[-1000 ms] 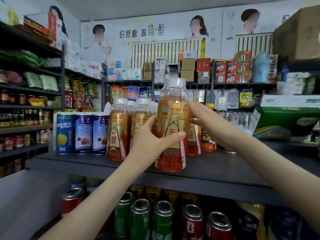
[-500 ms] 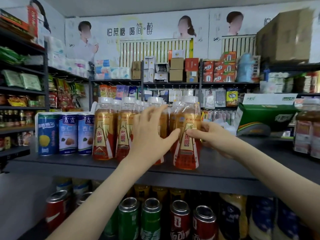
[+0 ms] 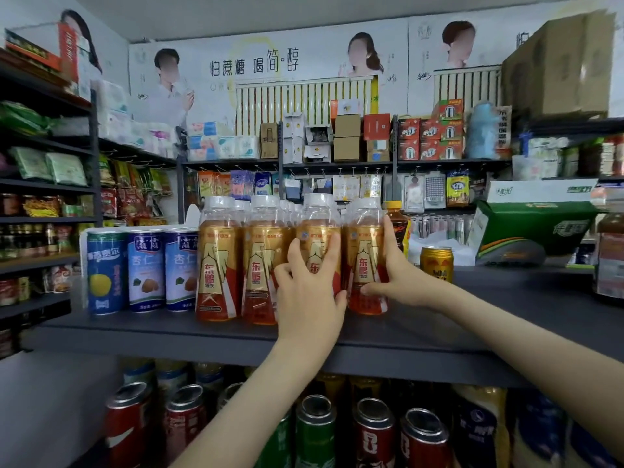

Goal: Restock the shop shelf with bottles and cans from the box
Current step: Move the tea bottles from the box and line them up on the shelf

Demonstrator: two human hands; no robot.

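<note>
Bottles point(image 3: 263, 265) with orange labels stand in a row on the dark shelf point(image 3: 169, 329), beside three cans point(image 3: 147, 270). The left hand point(image 3: 309, 292) presses spread fingers against the third bottle point(image 3: 317, 228); the right hand point(image 3: 401, 278) grips the end bottle point(image 3: 364, 244).

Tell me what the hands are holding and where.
Right hand grips the rightmost orange bottle at its label; left hand presses flat on the neighbouring bottle.
</note>
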